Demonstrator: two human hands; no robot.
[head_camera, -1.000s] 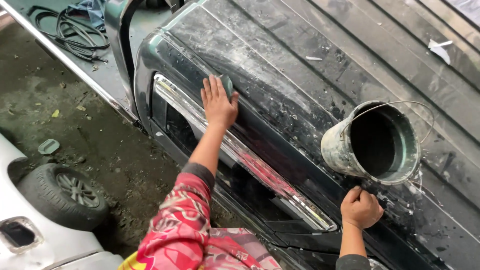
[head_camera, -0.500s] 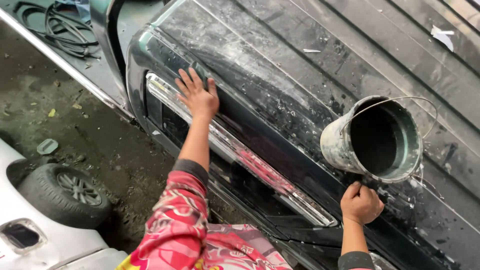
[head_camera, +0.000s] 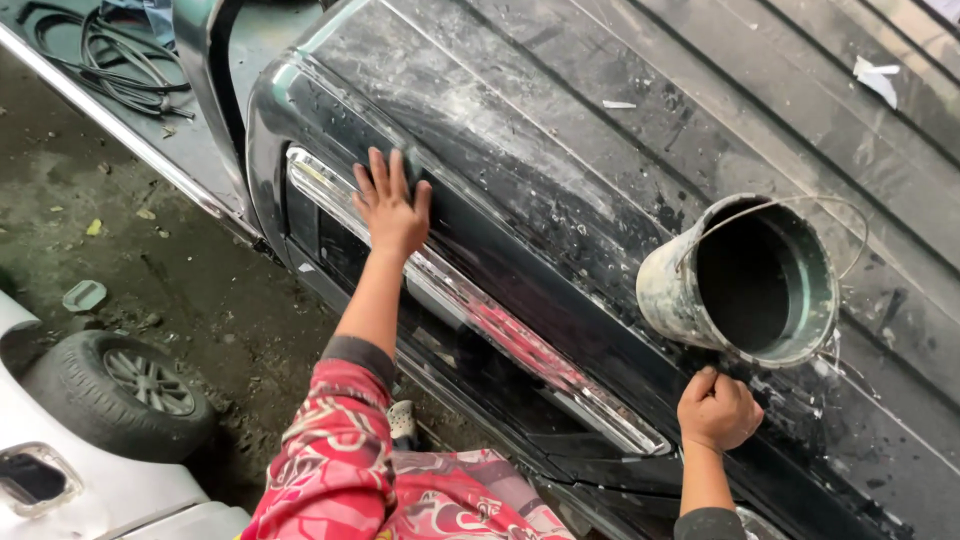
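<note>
My left hand (head_camera: 390, 210) lies flat, fingers spread, on the wet edge of a black vehicle roof (head_camera: 560, 150), just above a chrome trim strip (head_camera: 480, 315). It presses a small dark green pad (head_camera: 409, 166), of which only one edge shows past the fingers. My right hand (head_camera: 716, 410) is closed in a fist at the lower rim of a worn grey-green metal bucket (head_camera: 665, 295). The bucket lies tilted on the roof with its dark mouth towards me. Water drips below the rim.
The roof has raised ribs and pale smears, with paper scraps (head_camera: 878, 78) at the far right. Black hoses (head_camera: 110, 60) lie at the upper left. Below are muddy ground, a small wheel (head_camera: 130, 385) and a white car body (head_camera: 60, 480).
My left hand has slid with the pad to the left along the roof edge, towards the corner. My right hand and the bucket have kept their place.
</note>
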